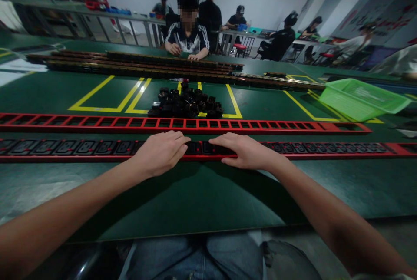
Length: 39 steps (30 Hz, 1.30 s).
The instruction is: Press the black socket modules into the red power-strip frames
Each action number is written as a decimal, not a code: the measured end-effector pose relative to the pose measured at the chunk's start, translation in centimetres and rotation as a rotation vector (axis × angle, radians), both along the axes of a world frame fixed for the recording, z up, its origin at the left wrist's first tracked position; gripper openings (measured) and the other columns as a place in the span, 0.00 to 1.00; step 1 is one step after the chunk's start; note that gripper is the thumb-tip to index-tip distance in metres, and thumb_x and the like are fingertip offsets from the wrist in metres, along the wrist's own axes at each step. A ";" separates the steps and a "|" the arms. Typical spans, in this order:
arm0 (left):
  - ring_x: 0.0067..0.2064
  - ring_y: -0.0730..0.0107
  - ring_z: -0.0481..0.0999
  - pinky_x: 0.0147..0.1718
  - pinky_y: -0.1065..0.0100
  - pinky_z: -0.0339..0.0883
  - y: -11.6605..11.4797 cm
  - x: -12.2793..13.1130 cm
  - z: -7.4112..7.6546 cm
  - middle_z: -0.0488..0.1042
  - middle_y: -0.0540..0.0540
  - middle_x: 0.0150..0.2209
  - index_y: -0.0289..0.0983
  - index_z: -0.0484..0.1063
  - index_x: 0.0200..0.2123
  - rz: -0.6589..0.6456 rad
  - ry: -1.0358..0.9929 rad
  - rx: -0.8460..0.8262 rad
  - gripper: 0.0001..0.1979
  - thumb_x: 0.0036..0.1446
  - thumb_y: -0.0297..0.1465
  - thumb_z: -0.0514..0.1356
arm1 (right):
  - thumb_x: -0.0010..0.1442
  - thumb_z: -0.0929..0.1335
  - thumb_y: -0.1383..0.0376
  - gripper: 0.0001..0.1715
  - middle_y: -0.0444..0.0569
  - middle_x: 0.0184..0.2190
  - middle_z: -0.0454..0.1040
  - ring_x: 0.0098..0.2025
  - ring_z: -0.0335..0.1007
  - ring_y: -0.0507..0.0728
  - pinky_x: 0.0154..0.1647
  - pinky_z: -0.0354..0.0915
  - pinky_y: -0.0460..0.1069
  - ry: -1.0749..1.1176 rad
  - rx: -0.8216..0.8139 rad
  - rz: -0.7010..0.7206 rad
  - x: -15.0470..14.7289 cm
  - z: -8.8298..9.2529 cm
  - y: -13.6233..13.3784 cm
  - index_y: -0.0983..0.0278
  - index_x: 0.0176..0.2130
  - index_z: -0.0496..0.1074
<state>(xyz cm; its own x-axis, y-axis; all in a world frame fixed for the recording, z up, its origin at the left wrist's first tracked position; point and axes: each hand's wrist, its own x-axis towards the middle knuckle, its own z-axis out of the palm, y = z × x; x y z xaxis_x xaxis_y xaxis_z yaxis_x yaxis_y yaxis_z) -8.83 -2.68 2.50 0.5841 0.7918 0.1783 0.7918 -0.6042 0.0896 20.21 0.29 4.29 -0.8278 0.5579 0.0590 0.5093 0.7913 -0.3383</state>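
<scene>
— Your denim-clad legs (192, 258) are closest, at the bottom, with your bare forearms (73, 202) slanting in from both lower corners. What is largest beyond them?

— Before you spreads a wide green surface (198, 197), marked farther off with yellow lines (235, 102). Two long red frames run across it, side by side. Your near frame (395, 149) lies under your hands, its row of compartments filled with black pieces (208, 147); the far frame (195, 131), ladder-like, sits just past it.

— And behind those?

— Long dark and coppery strips (163, 70) lie in a bundle across the surface. Opposite you sits a person (189, 37) in a dark and white top, with others at tables farther back. To your right, a light-green basket (361, 97) is tilted; at the middle, a heap of small black parts (189, 102) lies just beyond the far frame.

— How are your hands placed?

— Both are over the near frame, a little apart. Your left hand (163, 152) has its fingers together and bent, thumb close by; whether they grip anything, you cannot tell. Your right hand (249, 152) has its fingers stretched forward, thumb apart, grasping nothing visible.
</scene>
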 end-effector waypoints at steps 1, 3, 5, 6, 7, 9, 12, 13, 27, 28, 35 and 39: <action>0.48 0.58 0.76 0.48 0.57 0.71 0.0 0.0 0.0 0.77 0.41 0.47 0.33 0.72 0.54 0.005 -0.016 -0.010 0.23 0.71 0.35 0.43 | 0.61 0.71 0.65 0.35 0.56 0.59 0.71 0.58 0.69 0.62 0.58 0.67 0.57 0.000 0.001 0.000 0.0 0.0 0.0 0.60 0.66 0.63; 0.48 0.59 0.76 0.48 0.57 0.71 0.0 -0.1 0.0 0.77 0.41 0.47 0.34 0.73 0.53 0.014 -0.033 -0.022 0.22 0.71 0.34 0.43 | 0.61 0.71 0.65 0.36 0.55 0.58 0.71 0.58 0.69 0.62 0.58 0.67 0.57 0.004 0.002 0.000 0.0 -0.1 0.0 0.59 0.66 0.63; 0.48 0.59 0.76 0.47 0.58 0.71 0.0 -0.1 0.0 0.77 0.42 0.46 0.35 0.73 0.53 0.025 -0.039 -0.029 0.21 0.70 0.34 0.43 | 0.62 0.70 0.65 0.36 0.56 0.59 0.71 0.58 0.69 0.62 0.58 0.67 0.57 0.004 0.002 0.001 0.0 -0.1 0.0 0.60 0.66 0.63; 0.48 0.59 0.76 0.46 0.58 0.71 -0.1 -0.1 0.0 0.77 0.42 0.46 0.35 0.73 0.53 0.033 -0.041 -0.032 0.21 0.70 0.34 0.44 | 0.62 0.70 0.65 0.36 0.56 0.59 0.71 0.58 0.69 0.62 0.58 0.67 0.57 0.001 0.003 0.002 0.0 -0.1 0.0 0.60 0.66 0.63; 0.48 0.59 0.76 0.46 0.58 0.71 -0.1 0.0 0.0 0.77 0.42 0.46 0.35 0.73 0.53 0.041 -0.040 -0.032 0.21 0.70 0.34 0.44 | 0.62 0.70 0.65 0.36 0.56 0.59 0.70 0.59 0.69 0.62 0.58 0.67 0.57 -0.004 0.004 0.004 0.0 -0.1 0.0 0.60 0.66 0.63; 0.48 0.58 0.76 0.46 0.57 0.71 -0.2 0.1 0.1 0.77 0.42 0.46 0.35 0.73 0.53 0.050 -0.033 -0.027 0.20 0.69 0.33 0.45 | 0.62 0.70 0.65 0.36 0.56 0.59 0.70 0.59 0.69 0.62 0.58 0.67 0.57 -0.014 0.007 0.003 0.0 -0.1 0.0 0.61 0.66 0.63; 0.48 0.57 0.75 0.47 0.55 0.71 -0.2 0.2 0.2 0.76 0.41 0.46 0.35 0.72 0.53 0.046 -0.019 -0.024 0.20 0.69 0.32 0.45 | 0.62 0.70 0.65 0.35 0.56 0.59 0.71 0.59 0.68 0.62 0.59 0.67 0.57 -0.011 0.007 -0.003 -0.1 0.0 0.0 0.60 0.66 0.63; 0.48 0.57 0.75 0.48 0.55 0.71 -0.2 0.2 0.2 0.76 0.41 0.46 0.35 0.72 0.53 0.043 -0.016 -0.027 0.19 0.69 0.32 0.45 | 0.61 0.70 0.65 0.35 0.55 0.59 0.71 0.59 0.69 0.62 0.59 0.67 0.57 -0.007 0.005 -0.006 -0.1 0.0 0.0 0.60 0.66 0.64; 0.52 0.58 0.73 0.50 0.58 0.68 -0.4 0.4 -0.3 0.74 0.38 0.51 0.33 0.72 0.52 -0.321 -0.050 0.225 0.14 0.67 0.27 0.52 | 0.61 0.71 0.65 0.36 0.57 0.59 0.71 0.59 0.69 0.63 0.58 0.67 0.58 -0.018 0.002 -0.006 -0.2 0.1 -0.1 0.62 0.66 0.63; 0.51 0.58 0.73 0.50 0.58 0.68 -0.5 0.4 -0.3 0.74 0.38 0.51 0.33 0.72 0.51 -0.329 -0.059 0.229 0.13 0.67 0.27 0.53 | 0.61 0.71 0.65 0.36 0.57 0.59 0.71 0.58 0.69 0.63 0.58 0.67 0.58 -0.016 -0.001 -0.007 -0.2 0.1 -0.1 0.61 0.66 0.63; 0.52 0.57 0.72 0.50 0.57 0.69 -0.3 0.4 -0.3 0.74 0.38 0.52 0.34 0.71 0.55 -0.344 -0.028 0.215 0.16 0.67 0.26 0.52 | 0.62 0.70 0.65 0.35 0.57 0.59 0.70 0.59 0.69 0.63 0.58 0.67 0.58 -0.020 -0.001 -0.005 -0.2 0.2 -0.1 0.60 0.66 0.63; 0.52 0.57 0.72 0.50 0.56 0.68 -0.4 0.6 -0.3 0.73 0.38 0.53 0.35 0.72 0.53 -0.310 -0.024 0.200 0.15 0.67 0.27 0.51 | 0.61 0.70 0.65 0.35 0.57 0.59 0.71 0.58 0.69 0.63 0.58 0.67 0.58 -0.007 -0.008 -0.004 -0.2 0.3 -0.1 0.60 0.66 0.64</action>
